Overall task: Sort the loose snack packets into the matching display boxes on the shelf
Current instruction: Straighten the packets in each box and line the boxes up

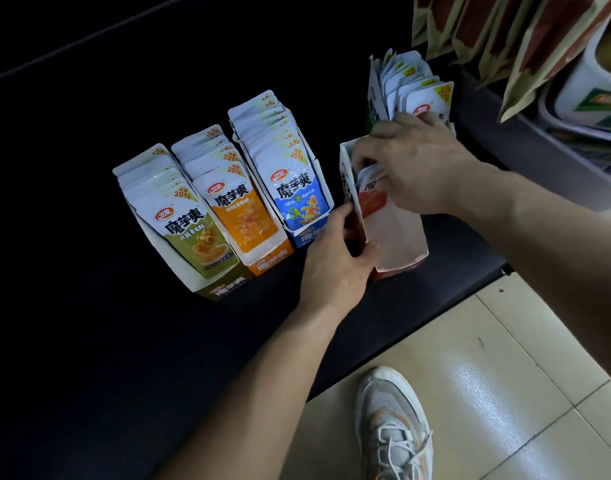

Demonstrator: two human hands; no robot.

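Three display boxes stand in a row on the black shelf [89, 341]: green [196, 233], orange [243, 216] and blue [297, 199], each full of upright snack packets. To their right stands a red display box [397, 237], mostly hollow at its front. My left hand [335, 261] grips that box's left wall. My right hand [415, 168] reaches into its back part and pinches a few red packets [373, 195]. A further box of packets [411, 88] stands behind my right hand.
Brown hanging bags [511, 39] dangle at the top right above a grey lower shelf [539, 161] with white-green goods. The black shelf's front edge runs diagonally; beyond it lie beige floor tiles [522, 375] and my sneaker [394, 424].
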